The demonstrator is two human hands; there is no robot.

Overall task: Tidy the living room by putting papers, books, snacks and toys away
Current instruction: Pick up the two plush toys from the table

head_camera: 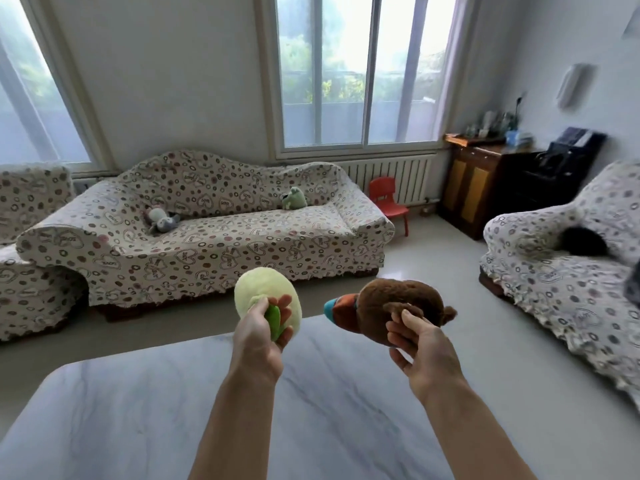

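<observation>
Both hands carry toys above the marble table [145, 407]: our left hand [260, 336] grips the pale green plush [265, 292] by its small leaf, our right hand [420, 344] pinches the brown plush [391, 306] at one ear. We judge such thin holds could slip, dropping a toy. Two more toys wait on the sofa [214, 233].

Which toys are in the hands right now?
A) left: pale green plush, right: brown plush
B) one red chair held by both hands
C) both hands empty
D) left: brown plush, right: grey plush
A: the left hand grips the pale green plush toy and the right hand holds the brown plush toy, both raised above the marble-look table.
</observation>
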